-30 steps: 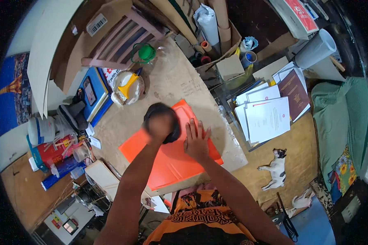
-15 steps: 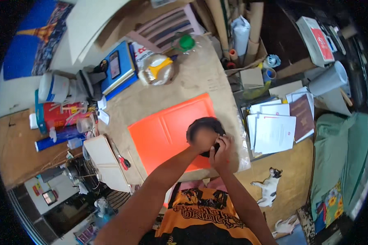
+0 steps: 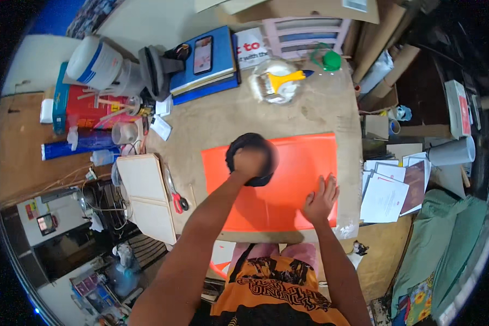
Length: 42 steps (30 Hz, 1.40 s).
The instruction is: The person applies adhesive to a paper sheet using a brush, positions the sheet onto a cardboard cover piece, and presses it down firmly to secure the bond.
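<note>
My left hand (image 3: 247,162) grips a wadded black cloth (image 3: 258,180), pressed on the upper left part of a glossy orange sheet (image 3: 271,212) lying on the worktable (image 3: 195,125). Its fingers are partly blurred and sunk in the cloth. My right hand (image 3: 319,201) rests open on the sheet's right part, fingers spread, nothing held. Red-handled scissors (image 3: 180,202) lie left of the sheet. Behind it sits a tub of white stuff (image 3: 262,92) with a yellow brush (image 3: 284,81) across it.
A phone (image 3: 203,54) lies on blue books (image 3: 182,89) at the back. Jars (image 3: 92,62), tubes and cords crowd the left side beside cream boards (image 3: 141,179). Rolls (image 3: 396,70), papers (image 3: 384,195) and green fabric (image 3: 429,250) fill the right. A dog (image 3: 357,252) lies below the table's right edge.
My left hand has moved the black cloth from the sheet's right part leftward. My right hand has come away from the cloth and lies spread on the sheet. The camera's view has turned.
</note>
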{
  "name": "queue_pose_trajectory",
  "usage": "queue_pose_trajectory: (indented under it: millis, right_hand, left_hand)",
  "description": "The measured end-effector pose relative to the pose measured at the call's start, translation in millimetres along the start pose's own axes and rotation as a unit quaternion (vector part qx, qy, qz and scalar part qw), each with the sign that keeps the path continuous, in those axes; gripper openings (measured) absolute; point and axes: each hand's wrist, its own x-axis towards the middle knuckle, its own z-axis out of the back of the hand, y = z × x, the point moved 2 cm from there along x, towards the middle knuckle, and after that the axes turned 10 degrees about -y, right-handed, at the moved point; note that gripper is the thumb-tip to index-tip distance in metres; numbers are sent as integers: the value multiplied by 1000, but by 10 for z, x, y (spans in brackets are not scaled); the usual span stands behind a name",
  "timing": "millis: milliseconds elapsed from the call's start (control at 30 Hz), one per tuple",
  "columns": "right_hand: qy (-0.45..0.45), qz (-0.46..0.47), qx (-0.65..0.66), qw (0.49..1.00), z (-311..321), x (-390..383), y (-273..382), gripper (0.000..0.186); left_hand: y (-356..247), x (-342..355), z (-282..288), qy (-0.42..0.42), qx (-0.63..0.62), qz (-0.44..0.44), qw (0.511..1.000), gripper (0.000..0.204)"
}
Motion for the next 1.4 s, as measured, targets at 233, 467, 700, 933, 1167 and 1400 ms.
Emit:
queue_pose_trajectory:
  millis: [233,467,700,933,1167,1400]
  right_hand:
    - [-49,25,-86,995,-149,-70,-23,58]
    - [-67,46,-88,993,-157,-18,63,58]
    - [-92,55,-109,988,-215,-61,89,59]
    - [-82,59,-128,987,-245,-112,35,61]
    - [-23,102,-123,987,-323,-93,344,59]
    - [74,299,-64,949,-637,-260,1333,64]
  left_hand:
    - [1411,-514,350,-16,44,142,989,37]
    - [1327,-990,425,-32,80,169,982,38]
    - [1184,-1631,526,16,47,149,988,36]
    - [1489,-929,468,-14,75,135,988,39]
    - [1325,-1126,534,-24,25,173,984,41]
    - [929,-2397,659,-15,-7,21,1000,29]
